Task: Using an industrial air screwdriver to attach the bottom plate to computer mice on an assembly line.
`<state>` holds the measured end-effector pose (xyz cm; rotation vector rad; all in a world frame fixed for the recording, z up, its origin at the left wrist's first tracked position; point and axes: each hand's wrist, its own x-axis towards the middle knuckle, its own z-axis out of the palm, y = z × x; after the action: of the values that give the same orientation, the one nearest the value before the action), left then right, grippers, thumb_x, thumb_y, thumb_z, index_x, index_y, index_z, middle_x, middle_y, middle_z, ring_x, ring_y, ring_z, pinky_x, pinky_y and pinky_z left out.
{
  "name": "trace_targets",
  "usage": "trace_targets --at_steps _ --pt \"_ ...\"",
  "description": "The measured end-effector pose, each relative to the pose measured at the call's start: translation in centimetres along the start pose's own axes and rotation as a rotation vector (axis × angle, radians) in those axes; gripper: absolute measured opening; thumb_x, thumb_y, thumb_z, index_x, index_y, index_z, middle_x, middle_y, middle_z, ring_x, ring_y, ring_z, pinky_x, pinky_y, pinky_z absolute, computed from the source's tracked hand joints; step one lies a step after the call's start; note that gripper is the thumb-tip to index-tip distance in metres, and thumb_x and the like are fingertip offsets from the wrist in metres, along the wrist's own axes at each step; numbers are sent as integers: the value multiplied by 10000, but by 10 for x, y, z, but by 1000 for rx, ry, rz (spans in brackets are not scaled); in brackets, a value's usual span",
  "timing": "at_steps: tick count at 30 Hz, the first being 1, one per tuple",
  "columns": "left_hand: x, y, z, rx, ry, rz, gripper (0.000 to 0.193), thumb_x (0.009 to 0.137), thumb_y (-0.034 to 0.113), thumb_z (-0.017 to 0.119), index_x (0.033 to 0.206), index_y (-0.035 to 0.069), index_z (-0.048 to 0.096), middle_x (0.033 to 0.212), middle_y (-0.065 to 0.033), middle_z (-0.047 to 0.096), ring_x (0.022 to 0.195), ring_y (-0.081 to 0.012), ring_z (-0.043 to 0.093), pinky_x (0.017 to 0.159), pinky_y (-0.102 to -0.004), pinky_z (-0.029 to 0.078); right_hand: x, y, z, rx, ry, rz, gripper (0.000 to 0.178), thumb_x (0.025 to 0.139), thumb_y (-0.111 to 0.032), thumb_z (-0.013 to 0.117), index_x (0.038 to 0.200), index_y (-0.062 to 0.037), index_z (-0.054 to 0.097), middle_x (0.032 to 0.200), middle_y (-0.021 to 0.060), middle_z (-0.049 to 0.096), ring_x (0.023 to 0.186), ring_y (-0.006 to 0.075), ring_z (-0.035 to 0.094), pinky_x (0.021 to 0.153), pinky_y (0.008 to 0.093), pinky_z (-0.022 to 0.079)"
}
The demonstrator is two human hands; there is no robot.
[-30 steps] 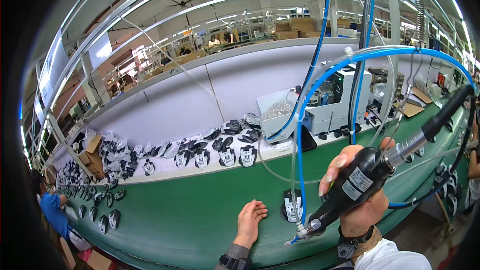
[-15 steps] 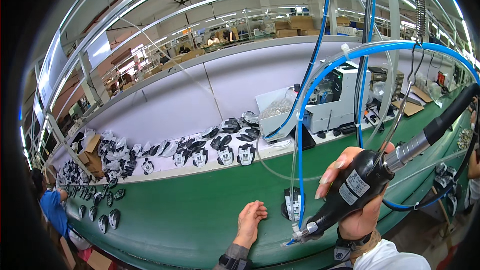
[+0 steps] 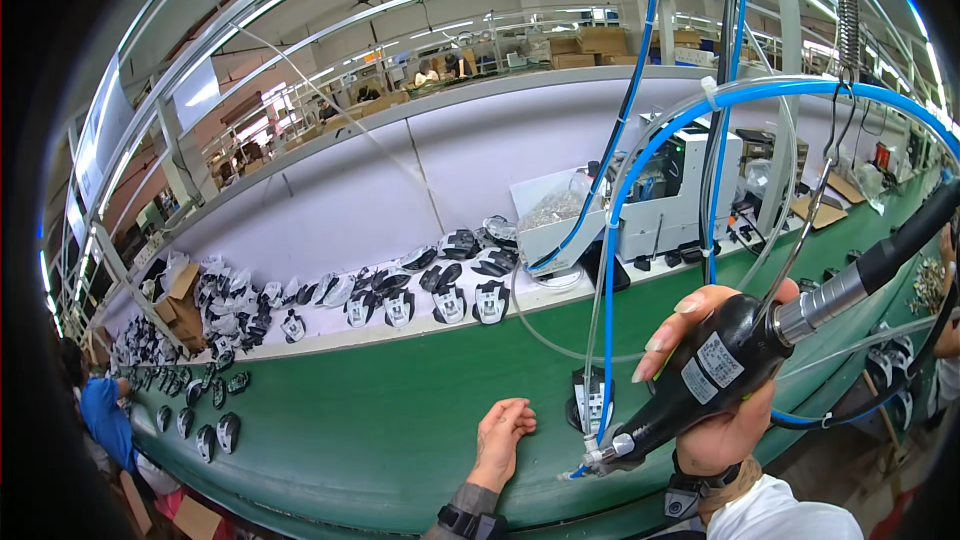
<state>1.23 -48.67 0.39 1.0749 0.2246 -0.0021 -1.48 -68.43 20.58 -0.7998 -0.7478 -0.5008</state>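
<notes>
My right hand [image 3: 735,428] is wrapped around a black power screwdriver [image 3: 660,420] with white labels and a metal collar. The screwdriver is tilted, its narrow tip low and pointing left over the green conveyor belt [image 3: 360,420]. A blue air hose [image 3: 607,320] runs to its nose. Just behind the tip lies a black and white computer mouse part [image 3: 592,398], partly covered by the hose; I cannot tell whether the tip touches anything. My left hand [image 3: 503,435] rests at the belt's near side, fingers curled together, with nothing showing in them.
More mouse parts [image 3: 450,303] line the white ledge behind the belt, with a heap [image 3: 230,300] at left. A white machine [image 3: 680,185] stands at the back right. A spring [image 3: 848,20] hangs above the screwdriver. At far left sits a person in blue [image 3: 103,420].
The screwdriver in my right hand has shifted slightly up and right, and its hose has swung right. My left hand stays almost still, with its fingers still curled.
</notes>
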Motion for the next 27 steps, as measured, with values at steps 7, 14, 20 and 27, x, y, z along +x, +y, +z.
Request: trace_targets --at_steps 7,14,20,27 --pt "0 -2 -1 -13 -4 -6 184 869 193 553 953 31 573 828 -45 582 740 -115 548 700 -243 452 -4 12 -12 -44 -115 121 786 800 -472 586 1345 -109 151 1025 211 475 843 250 552 689 372 499" --pt "3 -4 -3 -18 28 25 167 868 173 544 948 30 577 810 -40 585 726 -110 548 681 -242 456 -7 27 -10 -158 -198 -186 717 858 -341 526 1387 -132 88 1149 235 392 941 279 506 776 420 456" --pt "6 -4 -8 -37 66 51 154 868 158 534 937 27 579 788 -39 581 700 -107 542 654 -240 453 -4 28 -6 -202 -194 -238 724 868 -336 499 1401 -157 43 1153 229 388 917 271 514 758 419 461" --pt "4 3 -8 -65 107 80 152 861 167 541 917 32 579 762 -31 571 674 -102 528 641 -237 439 -3 27 -5 -254 -168 -255 700 877 -345 452 1401 -154 29 1140 231 398 897 260 521 746 421 462"
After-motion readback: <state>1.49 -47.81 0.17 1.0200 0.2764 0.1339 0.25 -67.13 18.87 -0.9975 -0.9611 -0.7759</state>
